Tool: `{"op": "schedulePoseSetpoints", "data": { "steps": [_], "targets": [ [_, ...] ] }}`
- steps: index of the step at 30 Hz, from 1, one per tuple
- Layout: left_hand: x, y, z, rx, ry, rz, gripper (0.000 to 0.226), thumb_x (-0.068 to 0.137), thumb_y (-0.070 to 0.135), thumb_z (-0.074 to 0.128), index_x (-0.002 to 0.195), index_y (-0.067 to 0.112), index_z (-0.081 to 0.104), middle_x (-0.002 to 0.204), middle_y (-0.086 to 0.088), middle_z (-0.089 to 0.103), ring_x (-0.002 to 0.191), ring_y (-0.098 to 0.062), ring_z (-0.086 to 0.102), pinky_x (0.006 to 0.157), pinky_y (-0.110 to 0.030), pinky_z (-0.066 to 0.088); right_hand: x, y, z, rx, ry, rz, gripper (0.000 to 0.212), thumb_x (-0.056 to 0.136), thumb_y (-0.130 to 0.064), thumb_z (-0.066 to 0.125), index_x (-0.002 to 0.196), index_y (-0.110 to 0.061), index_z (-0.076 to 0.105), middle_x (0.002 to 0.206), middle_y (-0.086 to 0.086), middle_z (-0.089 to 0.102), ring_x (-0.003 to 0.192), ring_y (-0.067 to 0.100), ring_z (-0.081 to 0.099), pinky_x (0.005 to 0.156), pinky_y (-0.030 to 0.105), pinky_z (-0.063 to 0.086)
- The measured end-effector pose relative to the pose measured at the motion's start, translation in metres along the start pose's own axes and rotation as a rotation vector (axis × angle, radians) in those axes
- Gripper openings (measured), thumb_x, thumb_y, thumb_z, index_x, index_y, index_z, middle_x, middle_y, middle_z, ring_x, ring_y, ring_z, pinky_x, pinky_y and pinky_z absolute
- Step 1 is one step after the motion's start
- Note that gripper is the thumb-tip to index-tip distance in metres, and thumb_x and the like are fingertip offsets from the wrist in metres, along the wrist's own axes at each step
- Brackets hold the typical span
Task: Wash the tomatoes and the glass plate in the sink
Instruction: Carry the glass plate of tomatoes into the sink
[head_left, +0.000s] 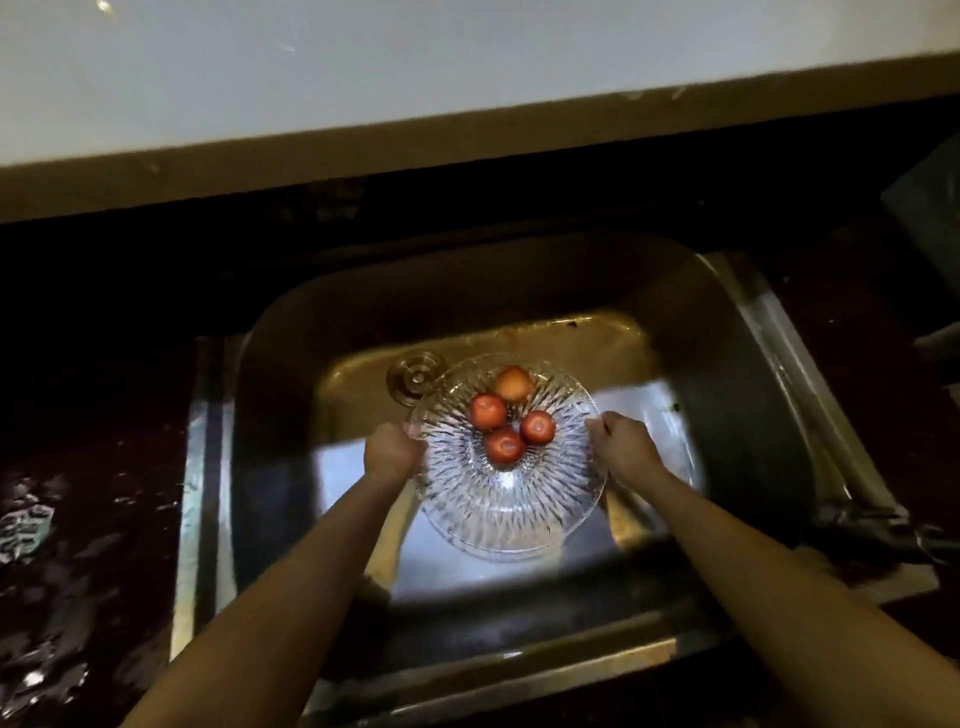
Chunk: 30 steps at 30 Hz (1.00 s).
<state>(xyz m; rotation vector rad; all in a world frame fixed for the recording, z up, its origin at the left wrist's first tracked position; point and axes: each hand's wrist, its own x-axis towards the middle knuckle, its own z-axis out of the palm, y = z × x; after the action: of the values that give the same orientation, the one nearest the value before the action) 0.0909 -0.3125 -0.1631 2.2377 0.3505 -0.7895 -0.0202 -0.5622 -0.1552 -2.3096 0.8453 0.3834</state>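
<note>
Now, stage: the wash looks to be at its very start.
Glass plate: the glass plate is held over the basin of the sink, roughly level; whether it touches the basin floor cannot be told.
Tomatoes: four tomatoes sit on the far half of the plate, clustered and touching; three are red, the farthest one is paler, orange.
Left hand: the left hand has its grip clenched on the plate's left rim, fingers curled at the edge.
Right hand: the right hand has its grip clenched on the right rim, opposite the left.
Drain: the drain lies just beyond the plate's far left edge, partly seen through the glass.
Water: no running stream shows, and the tap at the right edge of the sink is dark and hard to read.
Bench: the dark bench to the left shows wet glints.
Done: the plate and fruit are brought to the sink, judging from where they are.
Left: rinsing each tomato, then the plate itself, seemingly all of it.
</note>
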Motion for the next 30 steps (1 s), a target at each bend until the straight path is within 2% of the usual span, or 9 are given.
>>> {"op": "schedulePoseSetpoints", "data": {
  "steps": [3, 7, 15, 18, 20, 23, 26, 28, 30],
  "targets": [
    [0.006, -0.005, 0.017, 0.077, 0.024, 0.008, 0.019, 0.084, 0.010, 0.060, 0.093, -0.007, 0.066, 0.094, -0.026, 0.069, 0.089, -0.037, 0.067, 0.081, -0.043, 0.055, 0.015, 0.011, 0.008, -0.088, -0.039, 0.080, 0.041, 0.099, -0.034, 0.035, 0.101, 0.001, 0.058, 0.107, 0.025, 0.063, 0.101, 0.035, 0.059, 0.079, 0.034, 0.044],
    [0.014, -0.007, 0.028, 0.208, 0.009, 0.085, 0.017, 0.082, 0.010, 0.060, 0.089, -0.003, 0.066, 0.089, -0.023, 0.070, 0.086, -0.035, 0.067, 0.076, -0.038, 0.054, 0.026, 0.021, 0.018, -0.188, -0.046, 0.121, 0.044, 0.100, -0.038, 0.031, 0.108, -0.002, 0.056, 0.113, 0.024, 0.061, 0.105, 0.037, 0.058, 0.087, 0.040, 0.048],
    [0.019, 0.001, 0.029, 0.606, 0.060, 0.251, 0.025, 0.085, 0.021, 0.059, 0.098, -0.001, 0.061, 0.104, -0.021, 0.064, 0.095, -0.035, 0.061, 0.072, -0.034, 0.045, 0.038, 0.026, 0.018, -0.424, -0.071, 0.113, 0.047, 0.098, -0.042, 0.029, 0.112, -0.007, 0.057, 0.118, 0.017, 0.061, 0.106, 0.033, 0.058, 0.084, 0.035, 0.046],
    [0.018, 0.005, 0.028, 0.611, 0.105, 0.256, 0.030, 0.086, 0.021, 0.059, 0.108, 0.000, 0.056, 0.110, -0.023, 0.058, 0.096, -0.036, 0.060, 0.076, -0.037, 0.047, 0.043, 0.022, 0.011, -0.515, -0.027, 0.078, 0.049, 0.097, -0.046, 0.030, 0.114, -0.006, 0.054, 0.117, 0.016, 0.061, 0.107, 0.033, 0.059, 0.080, 0.034, 0.045],
    [0.018, 0.012, 0.031, 0.592, 0.148, 0.331, 0.035, 0.087, 0.022, 0.056, 0.114, 0.001, 0.051, 0.108, -0.023, 0.057, 0.096, -0.039, 0.058, 0.079, -0.040, 0.046, 0.047, 0.014, 0.005, -0.435, 0.075, 0.040, 0.046, 0.096, -0.047, 0.035, 0.110, -0.007, 0.052, 0.110, 0.017, 0.063, 0.101, 0.034, 0.060, 0.073, 0.034, 0.043],
    [0.016, 0.025, 0.041, 0.506, 0.034, 0.480, 0.048, 0.084, 0.021, 0.061, 0.127, 0.006, 0.045, 0.113, -0.018, 0.058, 0.109, -0.036, 0.054, 0.087, -0.039, 0.044, 0.054, -0.005, 0.001, -0.167, 0.078, -0.121, 0.038, 0.092, -0.046, 0.047, 0.102, -0.010, 0.052, 0.101, 0.015, 0.060, 0.092, 0.030, 0.058, 0.069, 0.033, 0.042],
    [0.018, 0.037, 0.053, 0.388, -0.161, 0.554, 0.073, 0.080, 0.018, 0.066, 0.144, 0.020, 0.029, 0.139, -0.013, 0.046, 0.125, -0.031, 0.046, 0.103, -0.039, 0.040, 0.058, -0.023, 0.006, -0.171, -0.097, -0.258, 0.055, 0.086, -0.052, 0.053, 0.125, -0.012, 0.050, 0.119, 0.014, 0.054, 0.108, 0.029, 0.052, 0.087, 0.038, 0.045],
    [0.020, 0.042, 0.059, 0.387, -0.215, 0.582, 0.073, 0.081, 0.018, 0.066, 0.144, 0.022, 0.030, 0.139, -0.011, 0.048, 0.124, -0.029, 0.049, 0.101, -0.033, 0.040, 0.061, -0.031, 0.012, -0.186, -0.170, -0.293, 0.062, 0.082, -0.052, 0.059, 0.132, -0.017, 0.046, 0.124, 0.014, 0.050, 0.112, 0.030, 0.051, 0.093, 0.039, 0.044],
    [0.022, 0.044, 0.062, 0.388, -0.229, 0.606, 0.063, 0.081, 0.017, 0.066, 0.138, 0.020, 0.041, 0.133, -0.008, 0.055, 0.119, -0.026, 0.053, 0.091, -0.022, 0.036, 0.063, -0.034, 0.019, -0.162, -0.216, -0.308, 0.062, 0.080, -0.042, 0.066, 0.133, -0.020, 0.044, 0.125, 0.014, 0.045, 0.111, 0.031, 0.052, 0.092, 0.035, 0.043]
  ]
}}
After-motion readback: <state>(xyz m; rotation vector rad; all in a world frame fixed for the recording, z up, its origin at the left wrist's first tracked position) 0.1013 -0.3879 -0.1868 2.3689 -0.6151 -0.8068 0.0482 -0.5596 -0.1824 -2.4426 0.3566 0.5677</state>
